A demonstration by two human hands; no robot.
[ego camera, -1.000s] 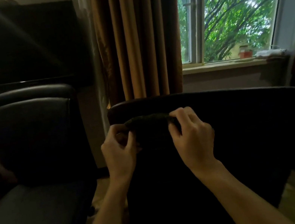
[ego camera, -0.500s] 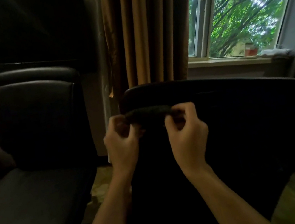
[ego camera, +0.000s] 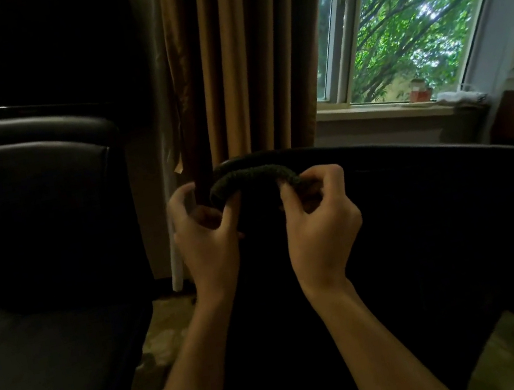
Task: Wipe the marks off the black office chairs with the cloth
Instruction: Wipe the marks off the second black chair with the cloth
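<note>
Two black chairs (ego camera: 32, 234) (ego camera: 444, 230), curtain (ego camera: 242, 60) and window (ego camera: 405, 13) behind cloth (ego camera: 252, 176).

Floor gap (ego camera: 169, 327) between chairs (ego camera: 32, 234)

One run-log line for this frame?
stage: pre-wipe | left hand: pinching cloth | right hand: pinching cloth | cloth: stretched over near chair top edge

Two bare forearms reaching forward and up, wrists level, backs of the hands toward the camera. Left hand (ego camera: 205, 238) with thumb and forefinger pinching one end of a dark rolled cloth (ego camera: 250, 177), remaining fingers curled loosely. Right hand (ego camera: 320, 221) gripping the other end, fingers (ego camera: 327, 175) bent over it, thumb tucked beneath. Hands near one another, not touching.
</note>
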